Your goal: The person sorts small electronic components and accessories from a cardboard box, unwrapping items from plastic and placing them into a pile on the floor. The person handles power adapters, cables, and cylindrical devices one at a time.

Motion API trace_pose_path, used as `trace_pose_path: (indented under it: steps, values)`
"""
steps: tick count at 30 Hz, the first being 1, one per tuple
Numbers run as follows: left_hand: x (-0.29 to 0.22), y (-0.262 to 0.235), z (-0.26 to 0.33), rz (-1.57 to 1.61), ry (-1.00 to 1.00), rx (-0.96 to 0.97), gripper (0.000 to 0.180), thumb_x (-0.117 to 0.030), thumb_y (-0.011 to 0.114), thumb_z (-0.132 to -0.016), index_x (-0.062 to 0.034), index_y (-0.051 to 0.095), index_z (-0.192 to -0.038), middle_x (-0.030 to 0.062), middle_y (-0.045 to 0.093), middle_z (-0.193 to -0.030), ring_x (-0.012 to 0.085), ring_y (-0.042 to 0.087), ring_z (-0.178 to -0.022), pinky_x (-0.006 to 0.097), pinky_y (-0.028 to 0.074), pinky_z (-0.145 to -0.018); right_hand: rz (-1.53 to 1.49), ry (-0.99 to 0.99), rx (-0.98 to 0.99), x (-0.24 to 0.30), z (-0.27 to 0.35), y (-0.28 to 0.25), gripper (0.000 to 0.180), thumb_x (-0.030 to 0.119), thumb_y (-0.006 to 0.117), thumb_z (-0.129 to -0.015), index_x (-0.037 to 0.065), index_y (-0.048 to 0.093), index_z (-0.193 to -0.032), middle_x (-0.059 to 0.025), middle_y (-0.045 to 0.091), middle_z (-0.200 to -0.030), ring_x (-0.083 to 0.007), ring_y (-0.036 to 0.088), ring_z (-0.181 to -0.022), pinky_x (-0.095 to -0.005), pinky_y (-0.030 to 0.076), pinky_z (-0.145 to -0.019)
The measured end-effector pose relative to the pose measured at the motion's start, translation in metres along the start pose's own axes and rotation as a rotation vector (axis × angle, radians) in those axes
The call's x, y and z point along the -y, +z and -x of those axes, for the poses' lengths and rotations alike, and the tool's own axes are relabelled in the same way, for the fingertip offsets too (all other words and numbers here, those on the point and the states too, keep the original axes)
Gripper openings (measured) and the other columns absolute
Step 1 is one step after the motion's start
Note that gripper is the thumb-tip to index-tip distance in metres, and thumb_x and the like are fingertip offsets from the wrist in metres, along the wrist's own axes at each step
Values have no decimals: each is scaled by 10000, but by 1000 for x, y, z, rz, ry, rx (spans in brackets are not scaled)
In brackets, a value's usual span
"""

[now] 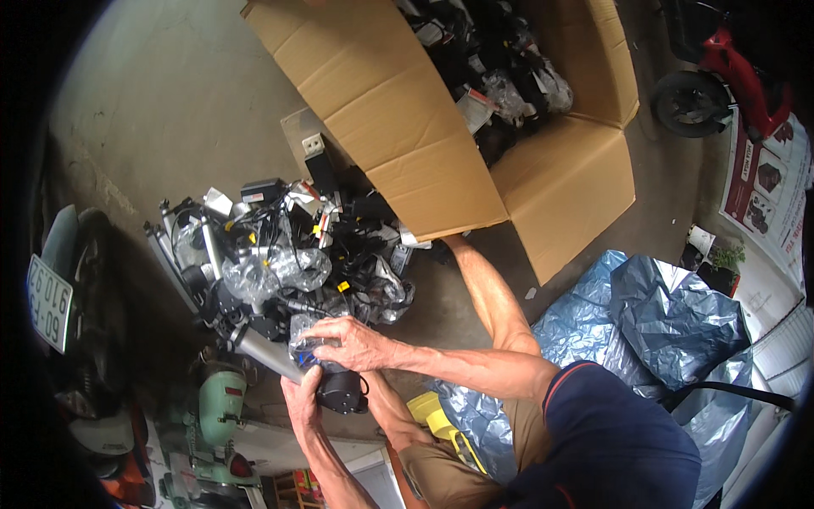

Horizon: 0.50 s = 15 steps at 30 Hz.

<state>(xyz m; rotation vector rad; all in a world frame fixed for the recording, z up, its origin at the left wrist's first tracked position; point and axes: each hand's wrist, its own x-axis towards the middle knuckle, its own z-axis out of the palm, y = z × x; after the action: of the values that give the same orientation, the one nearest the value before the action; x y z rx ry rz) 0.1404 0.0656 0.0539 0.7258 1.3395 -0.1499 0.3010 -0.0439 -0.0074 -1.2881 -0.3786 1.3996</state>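
Observation:
My left hand (301,394) is closed round a silver tube-shaped part (264,352), near the end where a black round housing (342,393) sits. My right hand (352,343) reaches over it, fingers closed on a crumpled clear plastic bag (307,326) at the top of the part. A bit of blue shows under the right fingers; what it is I cannot make out. Just beyond my hands lies a pile of similar silver and black parts (212,246), tangled with black cables, clear bags and small yellow tags.
A large open cardboard box (398,127) holds many black bagged parts. Silver plastic sheeting (577,314) and a yellow stool-like thing (432,416) are by my legs. Motorbikes stand at left, including a green one (222,399); a red one (738,76) is at far right.

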Motion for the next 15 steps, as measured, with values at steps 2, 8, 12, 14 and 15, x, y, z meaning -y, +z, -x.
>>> trace_pose_path:
  steps: [2, 8, 12, 14, 15]
  values:
    - [-4, 1, -4, 1, 6, 15, 559, -166, 823, -852, 40, 604, -1324, 88, 692, -1192, 175, 683, -1020, 335, 551, -918, 75, -46, -44, -3, 1, 1, 391, 110, 631, -890, -2, 682, -1262, -219, 713, -1146, -364, 695, -1063, -435, 547, -939]
    - [-3, -1, -12, -9, -20, -17, 505, -138, 841, -812, 64, 653, -1235, 87, 714, -1108, 173, 689, -923, 331, 562, -857, -33, 147, -138, 4, 4, 5, 284, 134, 709, -889, -13, 599, -1105, -180, 696, -1039, -286, 692, -1021, -422, 539, -860]
    - [-7, -2, -17, -15, 45, -18, 496, -116, 810, -793, 65, 655, -1228, 90, 712, -1108, 179, 687, -927, 332, 559, -857, 140, 116, -172, 2, 4, 6, 256, 147, 732, -871, 12, 659, -1076, -177, 689, -1105, -332, 656, -1116, -448, 525, -932]
    - [-6, -9, -16, -45, 62, -61, 482, -116, 794, -792, 65, 659, -1218, 93, 711, -1106, 184, 688, -931, 335, 558, -863, 208, -20, -208, -3, 1, 11, 229, 147, 739, -864, 15, 684, -1043, -173, 691, -1112, -339, 651, -1118, -452, 521, -950]
    - [-7, -13, -14, -61, 67, -93, 476, -116, 786, -791, 65, 661, -1213, 95, 711, -1104, 186, 688, -932, 336, 558, -866, 241, -148, -249, -7, -3, 16, 216, 146, 743, -859, 15, 694, -1022, -169, 694, -1105, -339, 652, -1107, -452, 521, -953]
